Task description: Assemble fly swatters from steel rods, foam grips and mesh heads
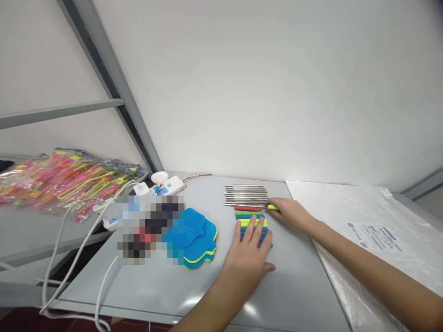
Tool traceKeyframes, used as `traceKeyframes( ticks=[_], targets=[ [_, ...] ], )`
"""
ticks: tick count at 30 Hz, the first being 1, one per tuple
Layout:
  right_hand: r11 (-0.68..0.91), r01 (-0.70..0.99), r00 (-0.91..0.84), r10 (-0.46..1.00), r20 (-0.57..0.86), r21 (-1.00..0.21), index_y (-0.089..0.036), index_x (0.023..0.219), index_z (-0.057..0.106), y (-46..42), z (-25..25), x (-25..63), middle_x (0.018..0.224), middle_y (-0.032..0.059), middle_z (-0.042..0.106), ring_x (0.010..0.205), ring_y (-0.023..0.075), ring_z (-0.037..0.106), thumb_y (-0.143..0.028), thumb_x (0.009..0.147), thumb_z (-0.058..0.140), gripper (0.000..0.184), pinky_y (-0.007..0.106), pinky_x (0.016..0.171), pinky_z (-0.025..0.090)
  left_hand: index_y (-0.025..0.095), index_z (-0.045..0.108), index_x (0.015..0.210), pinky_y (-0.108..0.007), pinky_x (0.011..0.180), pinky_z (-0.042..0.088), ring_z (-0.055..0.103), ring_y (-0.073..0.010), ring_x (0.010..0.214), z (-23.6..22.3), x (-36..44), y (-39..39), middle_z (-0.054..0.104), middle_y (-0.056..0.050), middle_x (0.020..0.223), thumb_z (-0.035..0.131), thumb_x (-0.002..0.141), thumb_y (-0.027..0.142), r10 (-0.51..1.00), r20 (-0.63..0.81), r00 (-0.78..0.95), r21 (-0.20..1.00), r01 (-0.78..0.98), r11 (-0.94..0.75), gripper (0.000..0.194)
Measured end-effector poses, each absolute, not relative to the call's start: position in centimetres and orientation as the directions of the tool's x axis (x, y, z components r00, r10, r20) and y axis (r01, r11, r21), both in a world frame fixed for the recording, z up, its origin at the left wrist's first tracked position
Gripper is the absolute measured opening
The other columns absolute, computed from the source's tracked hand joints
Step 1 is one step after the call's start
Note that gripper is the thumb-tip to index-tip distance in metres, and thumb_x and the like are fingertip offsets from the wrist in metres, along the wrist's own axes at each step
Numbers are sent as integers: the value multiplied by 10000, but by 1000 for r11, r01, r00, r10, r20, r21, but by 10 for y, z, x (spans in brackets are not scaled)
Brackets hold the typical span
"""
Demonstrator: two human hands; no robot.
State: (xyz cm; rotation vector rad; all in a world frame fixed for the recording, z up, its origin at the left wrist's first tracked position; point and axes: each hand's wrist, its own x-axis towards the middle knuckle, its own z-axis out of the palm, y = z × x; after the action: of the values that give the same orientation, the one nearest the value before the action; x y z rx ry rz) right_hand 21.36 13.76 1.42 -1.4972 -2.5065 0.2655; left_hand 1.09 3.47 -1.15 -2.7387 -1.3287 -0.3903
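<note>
White wall [259, 92] at the back, grey bench [145, 288] below, rods [245, 193] & tubes [248, 215] laid out nr its middle. Yellow tube [273, 207] is at the R end of the nearest rods, just R of the red tube [248, 209]; its long axis runs approx L–R, partly hidden by my R fingers [275, 201]. Can't tell if it's on a rod. Rods lie side by side, long axes L–R too. Tubes are lined up just in front, same direction, mixed red, green, blue & yellow.

Bench is smooth w/ some glare toward the front. Blue mesh pieces [204, 246] are piled L of the tubes, yellow showing underneath; stuff beside them is pixelated, can't tell what. Power strip [173, 185] back L, white cable [72, 317] looping past the L edge. Bagged goods [69, 177] far L, beyond a metal post [109, 62]. White sheet [328, 212] w/ a label [375, 236] covers the R side.

My R arm comes in from lower R, R hand [290, 214] low, fingers pinched on the yellow tube. L arm reaches up from bottom centre; L hand [247, 258] is palm down, fingers spread & loose, tips on the tubes, thumb out to the R.
</note>
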Motion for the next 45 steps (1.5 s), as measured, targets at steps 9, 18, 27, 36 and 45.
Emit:
traceKeyframes(
  ticks=[9, 18, 27, 36, 45],
  targets=[
    [561, 798, -553, 827, 102, -220, -220, 955, 627, 198, 25, 202, 966, 57, 680, 857, 199, 626, -262, 950, 405, 227, 269, 692, 405, 294, 465, 1352, -711, 1064, 211, 183, -442, 1422, 8, 6, 72, 312, -115, 1550, 788, 658, 559, 804, 36, 594, 195, 784, -589, 810],
    [579, 786, -593, 805, -5, -216, -208, 822, 668, 260, 25, 161, 1004, 79, 637, 812, 190, 617, -362, 919, 496, 250, 257, 642, 375, 290, 464, 1326, -674, 1078, 257, 231, -380, 1424, 0, -1, 68, 380, -71, 1518, 711, 761, 538, 793, 144, 592, 215, 764, -609, 664],
    [557, 768, -631, 743, -224, -316, -189, 798, 630, 280, 30, 155, 815, 58, 701, 724, 201, 638, -339, 828, 575, 162, 261, 601, 413, 229, 451, 1352, -609, 1084, 285, 251, -348, 1417, -7, 16, 54, 356, -140, 1517, 539, 851, 620, 762, 265, 592, 109, 766, -633, 641],
    [495, 804, -531, 847, -24, -330, -227, 910, 516, 246, 52, 161, 889, 63, 697, 783, 217, 630, -307, 898, 416, 128, 298, 686, 430, 175, 566, 1170, -585, 1077, 279, 299, -336, 1383, -1, 11, 51, 448, -136, 1444, 378, 917, 636, 731, 412, 544, 178, 738, -651, 558],
    [205, 653, -248, 967, 50, -729, -305, 1030, 517, 52, 60, 192, 845, 60, 664, 610, 189, 541, -497, 925, 454, 228, 321, 582, 426, 183, 508, 1126, -377, 863, 443, 562, -224, 960, 36, 9, 30, 596, -104, 1050, 397, 985, 413, 923, 383, -42, 919, 119, -376, 292]
  ],
)
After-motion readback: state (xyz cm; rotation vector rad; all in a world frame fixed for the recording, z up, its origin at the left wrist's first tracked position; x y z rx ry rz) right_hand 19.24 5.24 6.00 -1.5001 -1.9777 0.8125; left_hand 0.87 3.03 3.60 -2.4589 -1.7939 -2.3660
